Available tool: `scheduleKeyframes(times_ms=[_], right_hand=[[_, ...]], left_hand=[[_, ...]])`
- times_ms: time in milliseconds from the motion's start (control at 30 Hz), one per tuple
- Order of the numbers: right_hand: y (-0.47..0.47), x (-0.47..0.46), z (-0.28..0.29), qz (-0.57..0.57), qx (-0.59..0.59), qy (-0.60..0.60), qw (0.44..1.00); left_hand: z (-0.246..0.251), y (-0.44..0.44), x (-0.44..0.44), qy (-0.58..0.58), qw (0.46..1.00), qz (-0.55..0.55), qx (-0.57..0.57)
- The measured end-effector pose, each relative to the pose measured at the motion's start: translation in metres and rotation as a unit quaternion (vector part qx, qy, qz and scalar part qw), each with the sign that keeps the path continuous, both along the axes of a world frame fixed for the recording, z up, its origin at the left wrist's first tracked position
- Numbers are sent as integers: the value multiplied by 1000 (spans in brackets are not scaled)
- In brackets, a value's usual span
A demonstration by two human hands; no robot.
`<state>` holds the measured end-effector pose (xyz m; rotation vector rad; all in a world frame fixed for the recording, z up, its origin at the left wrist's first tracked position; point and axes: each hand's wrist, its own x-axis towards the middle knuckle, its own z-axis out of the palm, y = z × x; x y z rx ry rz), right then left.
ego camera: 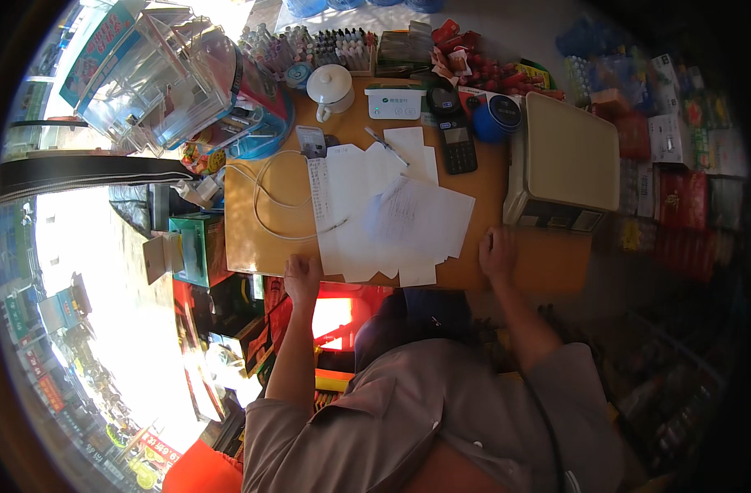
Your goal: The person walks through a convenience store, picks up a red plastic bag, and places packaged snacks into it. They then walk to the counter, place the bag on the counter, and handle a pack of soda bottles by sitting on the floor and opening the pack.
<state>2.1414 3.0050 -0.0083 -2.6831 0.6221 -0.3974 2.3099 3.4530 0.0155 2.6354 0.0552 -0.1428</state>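
My left hand [302,274] rests at the front edge of the wooden table [270,246] with its fingers curled in, and I see nothing in it. Further right, my right hand [497,251] lies on the same edge, also curled and without any object showing. Between the hands is a spread of overlapping white papers [350,246]. Handwriting runs down the left margin, and a top sheet [452,215] is covered in faint lines of writing. A pen [387,146] lies across the upper papers. A thin white cable [256,206] loops over the table, left of the papers.
Behind the papers stand a lidded white mug [330,89], a white payment box [395,103], a black card terminal [458,142] and a round blue speaker [497,117]. A beige-topped machine [572,154] sits at right. Clear plastic display boxes [160,86] rise at back left.
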Motion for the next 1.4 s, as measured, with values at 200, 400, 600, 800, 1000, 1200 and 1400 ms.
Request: scheduleKeyframes(times_ms=[200, 400, 600, 800, 1000, 1200, 1400], right_hand=[[-2, 0, -4, 12, 1, -10, 1000], [-2, -1, -5, 1, 1, -23, 1000], [-3, -1, -8, 4, 0, -37, 999], [-3, -3, -11, -7, 33, -25, 999], [-4, -2, -13, 4, 17, -41, 999], [-6, -1, -15, 12, 13, -33, 999], [-7, -4, -20, 19, -5, -31, 999]], left_hand=[[1, 2, 3, 35, 999, 8, -7], [4, 1, 4, 87, 996, 25, 14], [0, 0, 2, 7, 1000, 16, 13], [7, -3, 5, 40, 999, 12, 30], [19, -2, 9, 59, 997, -5, 56], [-9, -5, 39, -151, 980, -29, 127], [-32, -12, 39, -168, 970, 32, 172]])
